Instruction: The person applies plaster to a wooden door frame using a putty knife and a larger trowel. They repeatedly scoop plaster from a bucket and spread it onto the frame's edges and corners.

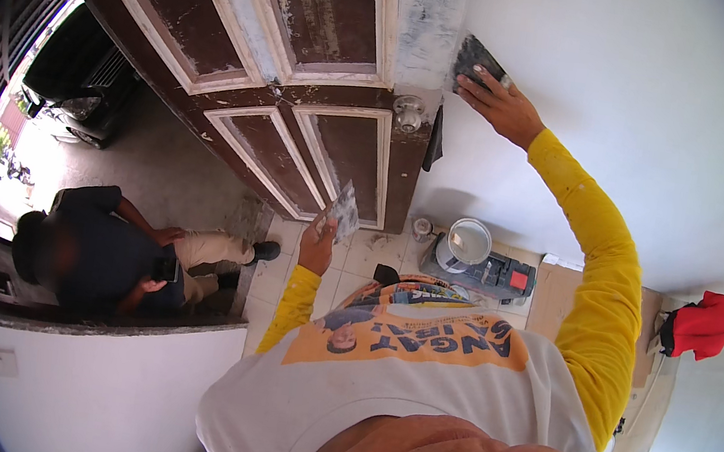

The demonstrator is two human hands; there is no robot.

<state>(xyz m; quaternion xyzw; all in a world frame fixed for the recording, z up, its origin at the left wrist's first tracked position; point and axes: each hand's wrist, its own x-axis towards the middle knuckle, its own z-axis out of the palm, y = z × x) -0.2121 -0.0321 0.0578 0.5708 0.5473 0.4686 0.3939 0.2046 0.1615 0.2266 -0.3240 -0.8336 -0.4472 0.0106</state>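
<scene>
My right hand (507, 108), arm raised in a yellow sleeve, presses a dark flat rectangular spreader (477, 56) against the white wall (607, 103), beside a patchy grey strip (430, 25). Fingers lie across its face, so part of it is hidden. Lower and to the left, my left hand (316, 246) grips a flat putty knife (346, 211), its broad blade smeared grey-white and pointing up. Behind that blade stands a brown panelled door (334, 21) with pale, scraped mouldings and a round metal knob (409, 113).
On the tiled floor by the wall, a white bucket (471, 239) sits at a dark toolbox (497, 279), with a small can (421, 227) nearby. A person in dark clothes (94, 250) is at the left doorway; another in red (702, 327) is far right. A dark car (79, 84) stands outside.
</scene>
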